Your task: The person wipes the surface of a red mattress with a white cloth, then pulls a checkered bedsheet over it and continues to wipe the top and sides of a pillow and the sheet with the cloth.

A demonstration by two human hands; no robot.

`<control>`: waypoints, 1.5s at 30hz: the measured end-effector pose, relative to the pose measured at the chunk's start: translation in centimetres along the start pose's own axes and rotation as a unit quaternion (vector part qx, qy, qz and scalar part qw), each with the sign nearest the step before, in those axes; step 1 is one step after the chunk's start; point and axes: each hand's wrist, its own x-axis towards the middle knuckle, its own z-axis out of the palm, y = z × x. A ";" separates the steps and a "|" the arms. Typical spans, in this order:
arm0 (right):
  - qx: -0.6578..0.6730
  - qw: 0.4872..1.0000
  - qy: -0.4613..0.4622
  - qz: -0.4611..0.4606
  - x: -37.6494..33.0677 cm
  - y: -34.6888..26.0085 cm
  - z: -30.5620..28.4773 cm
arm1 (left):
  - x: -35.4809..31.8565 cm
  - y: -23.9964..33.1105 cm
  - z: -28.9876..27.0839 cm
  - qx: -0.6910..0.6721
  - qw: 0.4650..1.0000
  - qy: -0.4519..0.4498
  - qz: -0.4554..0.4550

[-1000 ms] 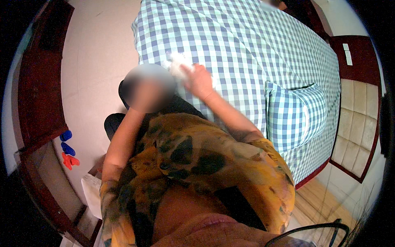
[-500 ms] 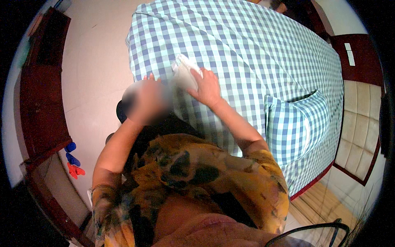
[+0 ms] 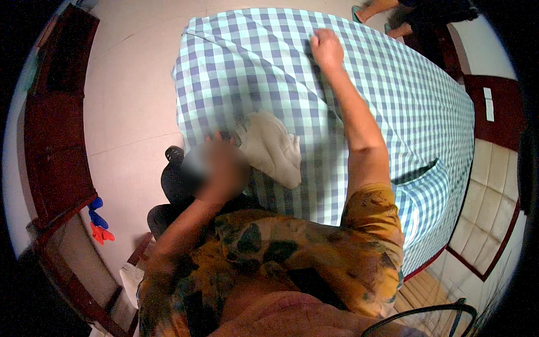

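Note:
An off-white cloth lies crumpled near the close edge of the bed, on a blue-and-white checked bedsheet. My left hand is beside the cloth's left end, mostly smeared by a blurred patch. Only its fingertips show faintly, and whether they touch the cloth is unclear. Far across the bed, my right arm stretches out, well apart from the cloth. My right hand is low over the sheet with its fingers curled in. What those fingers hold, if anything, is hidden.
A checked pillow rests at the right by the padded headboard. Another person's feet stand beyond the far right edge. Blue and red footwear lies on the left floor, beside a dark wooden cabinet.
My right hand has left the cloth and reached far forward across the bed. The cloth looks more spread out and nearer me. Another person's feet have come into view at the top right.

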 end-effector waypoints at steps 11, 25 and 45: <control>0.033 0.977 -0.105 0.185 9.4 4.5 8.5 | 0.6 0.3 0.6 -0.015 0.998 -0.046 -0.049; -0.038 0.980 0.026 0.191 15.0 10.5 8.8 | 2.3 0.5 -3.9 -0.086 0.968 -0.221 -0.078; 0.076 0.938 -0.305 -0.144 -25.4 -14.1 -10.0 | 1.5 0.5 -5.4 -0.012 0.976 -0.211 -0.056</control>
